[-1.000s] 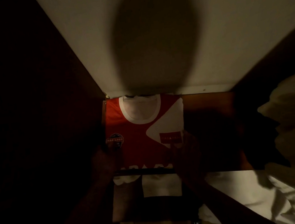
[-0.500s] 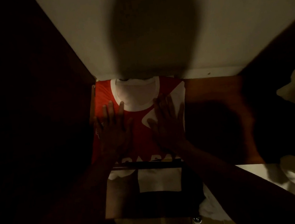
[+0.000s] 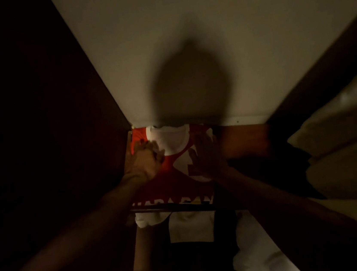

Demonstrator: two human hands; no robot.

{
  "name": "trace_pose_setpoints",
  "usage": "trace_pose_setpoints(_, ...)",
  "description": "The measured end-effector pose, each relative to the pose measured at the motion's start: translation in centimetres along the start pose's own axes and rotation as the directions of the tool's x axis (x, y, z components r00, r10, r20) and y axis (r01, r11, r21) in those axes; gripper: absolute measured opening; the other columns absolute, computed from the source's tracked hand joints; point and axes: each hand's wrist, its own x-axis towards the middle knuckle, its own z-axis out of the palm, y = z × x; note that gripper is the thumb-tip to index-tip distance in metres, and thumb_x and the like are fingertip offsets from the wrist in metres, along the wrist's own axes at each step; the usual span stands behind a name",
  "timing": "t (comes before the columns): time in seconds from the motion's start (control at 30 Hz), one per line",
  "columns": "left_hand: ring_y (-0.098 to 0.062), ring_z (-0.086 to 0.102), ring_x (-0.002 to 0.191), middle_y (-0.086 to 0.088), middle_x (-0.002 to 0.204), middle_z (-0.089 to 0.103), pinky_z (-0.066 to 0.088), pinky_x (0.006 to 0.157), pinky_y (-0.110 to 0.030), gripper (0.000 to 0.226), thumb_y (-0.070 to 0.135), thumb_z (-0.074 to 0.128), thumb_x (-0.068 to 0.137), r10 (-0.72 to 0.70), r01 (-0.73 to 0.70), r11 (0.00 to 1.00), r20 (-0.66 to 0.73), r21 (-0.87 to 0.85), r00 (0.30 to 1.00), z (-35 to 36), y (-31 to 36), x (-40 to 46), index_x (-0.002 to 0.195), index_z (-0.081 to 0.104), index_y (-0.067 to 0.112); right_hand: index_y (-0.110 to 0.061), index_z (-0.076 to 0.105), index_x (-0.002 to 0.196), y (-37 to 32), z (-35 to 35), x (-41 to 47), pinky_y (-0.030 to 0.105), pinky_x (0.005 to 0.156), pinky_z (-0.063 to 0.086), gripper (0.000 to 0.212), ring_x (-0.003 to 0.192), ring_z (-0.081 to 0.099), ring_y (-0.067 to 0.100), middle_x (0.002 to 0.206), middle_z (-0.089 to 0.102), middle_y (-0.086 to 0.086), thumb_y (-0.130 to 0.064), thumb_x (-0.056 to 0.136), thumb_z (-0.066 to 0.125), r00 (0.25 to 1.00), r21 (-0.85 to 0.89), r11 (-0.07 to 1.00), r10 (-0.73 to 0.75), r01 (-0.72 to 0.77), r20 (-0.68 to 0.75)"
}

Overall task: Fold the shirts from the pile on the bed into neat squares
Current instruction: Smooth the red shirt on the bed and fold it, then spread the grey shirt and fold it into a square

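A folded red shirt [image 3: 179, 184] with a white collar and white patches lies flat on a small wooden table top [image 3: 240, 136] against the wall. My left hand [image 3: 146, 159] rests flat on the shirt's upper left, fingers pointing to the collar. My right hand [image 3: 207, 156] lies flat on the shirt's right side, fingers spread. Both palms press on the cloth and grip nothing. The shirt's front edge with white lettering hangs at the table's rim. The scene is very dark.
A white wall [image 3: 206, 41] rises just behind the table. A dark wooden panel [image 3: 37, 130] closes the left side. White bedding and pillows [image 3: 342, 137] lie to the right. Below the table top a white and black cloth [image 3: 191, 228] shows on a lower shelf.
Both hands have slid away from me over the shirt, toward the collar. One second ago they were at the shirt's near edge. The camera has tipped downward.
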Motion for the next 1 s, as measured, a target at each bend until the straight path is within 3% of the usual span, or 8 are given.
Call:
trace_pose_setpoints(0.07, -0.031, 0.047, 0.128, -0.012, 0.134, 0.057, 0.032, 0.112, -0.043, 0.048, 0.047, 0.043, 0.099, -0.036, 0.034, 0.992, -0.012, -0.121, 0.999, -4.7, 1.5, -1.7, 0.129, 0.058, 0.013, -0.002, 0.045, 0.144, -2.0, -4.0, -0.3, 0.056, 0.117, 0.023, 0.084, 0.140, 0.037, 0.038, 0.149, 0.044, 0.021, -0.050, 0.085, 0.010, 1.000, 0.000, 1.000, 0.002, -0.002, -0.021)
trace_pose_setpoints(0.13, -0.031, 0.057, 0.116, -0.013, 0.127, 0.062, 0.047, 0.096, -0.037, 0.040, 0.037, 0.053, 0.099, -0.069, 0.064, 0.972, -0.014, -0.226, 0.998, -10.2, 2.9, -3.8, 0.126, 0.059, 0.009, -0.002, 0.058, 0.133, -4.9, -9.3, -0.8, 0.052, 0.110, 0.034, 0.075, 0.132, 0.047, 0.037, 0.139, 0.054, 0.021, -0.047, 0.089, 0.016, 0.999, -0.035, 0.999, -0.002, 0.003, 0.051)
trace_pose_setpoints(0.27, -0.031, 0.058, 0.116, -0.015, 0.127, 0.060, 0.049, 0.090, -0.036, 0.041, 0.034, 0.055, 0.099, -0.019, 0.008, 0.978, -0.051, -0.210, 0.999, -22.0, 5.2, -8.5, 0.130, 0.055, 0.008, -0.008, 0.067, 0.116, -11.7, -21.3, -1.6, 0.041, 0.091, 0.050, 0.031, 0.114, 0.061, 0.034, 0.120, 0.066, 0.014, -0.027, 0.099, 0.048, 0.982, -0.308, 0.949, -0.010, 0.069, 0.189)
trace_pose_setpoints(0.37, -0.031, 0.060, 0.113, -0.015, 0.125, 0.062, 0.051, 0.091, -0.037, 0.040, 0.033, 0.057, 0.098, -0.009, -0.021, 0.975, -0.134, -0.220, 0.991, -29.5, 6.3, -12.6, 0.129, 0.057, 0.008, -0.008, 0.069, 0.113, -17.0, -28.6, -3.4, 0.039, 0.089, 0.052, 0.028, 0.110, 0.063, 0.032, 0.119, 0.066, 0.013, -0.021, 0.097, 0.050, 0.991, -0.390, 0.918, -0.016, 0.069, 0.136)
trace_pose_setpoints(0.5, -0.028, 0.061, 0.110, -0.013, 0.126, 0.062, 0.051, 0.094, -0.038, 0.038, 0.031, 0.057, 0.099, -0.005, -0.031, 0.983, -0.190, -0.182, 0.982, -37.0, 8.6, -18.9, 0.130, 0.056, 0.009, -0.008, 0.069, 0.109, -22.5, -35.7, -7.3, 0.035, 0.087, 0.055, 0.025, 0.101, 0.065, 0.025, 0.113, 0.067, 0.008, -0.017, 0.096, 0.049, 0.999, -0.204, 0.978, 0.043, -0.036, 0.028)
trace_pose_setpoints(0.6, -0.029, 0.059, 0.114, -0.012, 0.129, 0.060, 0.050, 0.098, -0.038, 0.037, 0.031, 0.058, 0.098, -0.031, -0.020, 0.980, -0.246, -0.200, 0.969, -41.6, 10.0, -24.8, 0.130, 0.058, 0.012, -0.013, 0.073, 0.105, -26.4, -40.4, -12.1, 0.039, 0.091, 0.054, 0.027, 0.101, 0.065, 0.029, 0.114, 0.069, 0.008, -0.016, 0.092, 0.050, 0.998, -0.084, 0.996, 0.004, -0.010, -0.064)
trace_pose_setpoints(0.77, -0.029, 0.063, 0.107, -0.011, 0.126, 0.061, 0.054, 0.094, -0.041, 0.036, 0.034, 0.059, 0.097, -0.028, -0.034, 0.978, -0.289, -0.206, 0.957, -46.8, 10.5, -35.7, 0.128, 0.059, 0.015, -0.018, 0.069, 0.118, -31.3, -45.9, -22.0, 0.037, 0.098, 0.051, 0.033, 0.110, 0.063, 0.029, 0.122, 0.067, 0.010, -0.015, 0.089, 0.052, 0.986, -0.103, 0.994, -0.041, 0.025, -0.159)
trace_pose_setpoints(1.0, -0.029, 0.062, 0.108, -0.011, 0.122, 0.063, 0.053, 0.094, -0.039, 0.033, 0.034, 0.064, 0.094, -0.021, -0.057, 0.976, -0.351, -0.208, 0.936, -52.1, 11.9, -49.2, 0.119, 0.066, 0.013, -0.015, 0.074, 0.106, -37.6, -51.9, -34.2, 0.038, 0.095, 0.053, 0.027, 0.105, 0.066, 0.029, 0.111, 0.072, 0.011, -0.015, 0.087, 0.056, 0.967, -0.133, 0.987, -0.116, 0.088, -0.225)
